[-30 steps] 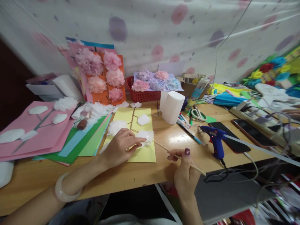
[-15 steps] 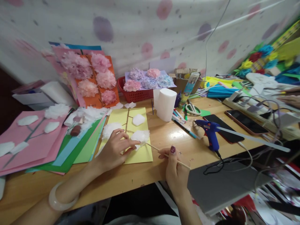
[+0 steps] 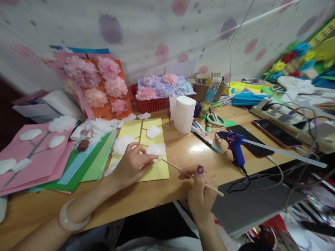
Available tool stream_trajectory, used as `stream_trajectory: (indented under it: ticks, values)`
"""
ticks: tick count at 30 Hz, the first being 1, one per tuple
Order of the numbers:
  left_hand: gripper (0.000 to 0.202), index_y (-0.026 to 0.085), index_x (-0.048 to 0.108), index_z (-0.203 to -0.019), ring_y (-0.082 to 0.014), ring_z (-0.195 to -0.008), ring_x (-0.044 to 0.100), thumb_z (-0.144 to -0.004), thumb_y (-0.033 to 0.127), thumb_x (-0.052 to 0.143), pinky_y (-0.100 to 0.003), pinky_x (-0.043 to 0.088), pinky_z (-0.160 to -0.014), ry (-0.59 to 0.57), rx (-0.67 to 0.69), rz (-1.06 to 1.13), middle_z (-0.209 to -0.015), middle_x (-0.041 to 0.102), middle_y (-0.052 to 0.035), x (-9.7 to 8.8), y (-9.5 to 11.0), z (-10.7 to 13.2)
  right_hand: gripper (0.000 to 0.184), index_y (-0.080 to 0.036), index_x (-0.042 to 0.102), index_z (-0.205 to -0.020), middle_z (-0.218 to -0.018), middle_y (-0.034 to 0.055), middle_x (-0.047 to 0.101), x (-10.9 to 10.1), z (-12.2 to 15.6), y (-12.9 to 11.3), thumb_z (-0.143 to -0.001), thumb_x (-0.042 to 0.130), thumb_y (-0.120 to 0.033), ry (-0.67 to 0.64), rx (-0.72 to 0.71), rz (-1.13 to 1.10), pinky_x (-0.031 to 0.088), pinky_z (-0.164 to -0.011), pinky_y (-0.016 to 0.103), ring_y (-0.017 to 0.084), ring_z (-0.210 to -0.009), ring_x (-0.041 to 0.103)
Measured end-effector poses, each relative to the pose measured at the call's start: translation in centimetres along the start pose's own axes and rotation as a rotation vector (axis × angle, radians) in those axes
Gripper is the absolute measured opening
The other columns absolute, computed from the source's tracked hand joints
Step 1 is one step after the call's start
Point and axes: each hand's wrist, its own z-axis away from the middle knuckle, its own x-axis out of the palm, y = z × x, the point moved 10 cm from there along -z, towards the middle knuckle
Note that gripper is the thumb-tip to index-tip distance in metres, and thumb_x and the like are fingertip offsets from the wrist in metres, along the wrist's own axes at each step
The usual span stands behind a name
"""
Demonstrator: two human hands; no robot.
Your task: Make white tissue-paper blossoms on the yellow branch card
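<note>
My right hand (image 3: 201,191) is closed around a thin wooden stick (image 3: 171,164), whose far end points left at a white tissue paper flower (image 3: 156,149). That flower lies on a yellow sheet of paper (image 3: 157,174) with a brown stem drawn or stuck on it. From the left, my left hand (image 3: 134,162) rests over the sheet, index finger and thumb at the flower's lower edge by the stick's tip; they seem to pinch the tissue. Another fluffed white flower (image 3: 123,144) is partly behind my left hand, and a flat white tissue piece (image 3: 153,132) sits higher on the sheet.
A blue glue gun (image 3: 235,143) and two phones lie on the right. A white paper roll (image 3: 184,114) stands behind the sheet, near markers and scissors (image 3: 216,119). Pink paper (image 3: 34,153) with white pieces lies left. Behind is a red basket (image 3: 151,104). Another person's hand (image 3: 326,105) shows far right.
My right hand and the stick have shifted slightly right and down, so the stick's tip is a little lower on the flower. My left hand stays at the flower. The view has tilted slightly.
</note>
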Motion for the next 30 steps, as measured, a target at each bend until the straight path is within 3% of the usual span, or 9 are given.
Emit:
stream_trajectory:
  ticks: [4, 8, 21, 26, 30]
  values:
    - [0.028, 0.021, 0.070, -0.108, -0.0187, -0.083, 0.061, -0.091, 0.007, 0.052, -0.046, 0.036, -0.098, 0.019, -0.007, -0.053, -0.078, 0.072, -0.0006, 0.0, 0.0, 0.0, 0.048, -0.021, 0.070, -0.075, -0.061, 0.0007, 0.064, 2.0, 0.3, -1.3, -0.104, 0.034, -0.029, -0.131, -0.077, 0.027, 0.044, -0.063, 0.030, 0.015, -0.061, 0.061]
    - [0.027, 0.023, 0.069, -0.107, -0.0185, -0.084, 0.062, -0.093, 0.010, 0.050, -0.046, 0.034, -0.099, 0.022, -0.030, -0.081, -0.078, 0.071, -0.0003, 0.2, -0.2, 0.1, 0.045, -0.021, 0.071, -0.078, -0.062, 0.0010, 0.065, 2.9, 0.3, -1.4, -0.104, 0.035, -0.028, -0.165, -0.093, 0.057, 0.043, -0.062, 0.030, 0.015, -0.062, 0.062]
    - [0.024, 0.021, 0.066, -0.110, -0.0190, -0.087, 0.063, -0.092, 0.009, 0.055, -0.044, 0.029, -0.096, 0.000, -0.049, -0.003, -0.082, 0.073, 0.0002, 0.5, -0.4, 0.2, 0.050, -0.021, 0.066, -0.068, -0.058, 0.0010, 0.063, 0.9, 0.7, -1.6, -0.104, 0.034, -0.035, 0.006, -0.025, 0.001, 0.043, -0.059, 0.030, 0.016, -0.057, 0.058]
    - [0.023, 0.022, 0.067, -0.110, -0.0193, -0.088, 0.063, -0.094, 0.012, 0.053, -0.045, 0.029, -0.096, -0.016, -0.050, -0.012, -0.085, 0.074, -0.0011, 0.8, -0.5, 0.3, 0.045, -0.020, 0.067, -0.074, -0.062, 0.0012, 0.066, 2.6, 0.5, -2.0, -0.104, 0.034, -0.029, -0.132, -0.116, 0.110, 0.046, -0.063, 0.030, 0.015, -0.061, 0.062]
    - [0.018, 0.017, 0.067, -0.103, -0.0195, -0.086, 0.064, -0.094, 0.012, 0.052, -0.043, 0.031, -0.093, -0.014, -0.051, -0.046, -0.088, 0.074, -0.0030, 0.2, 0.0, 0.3, 0.043, -0.019, 0.066, -0.076, -0.064, 0.0011, 0.066, 3.0, 0.4, -2.0, -0.104, 0.035, -0.025, -0.151, -0.167, 0.166, 0.046, -0.064, 0.029, 0.014, -0.061, 0.063]
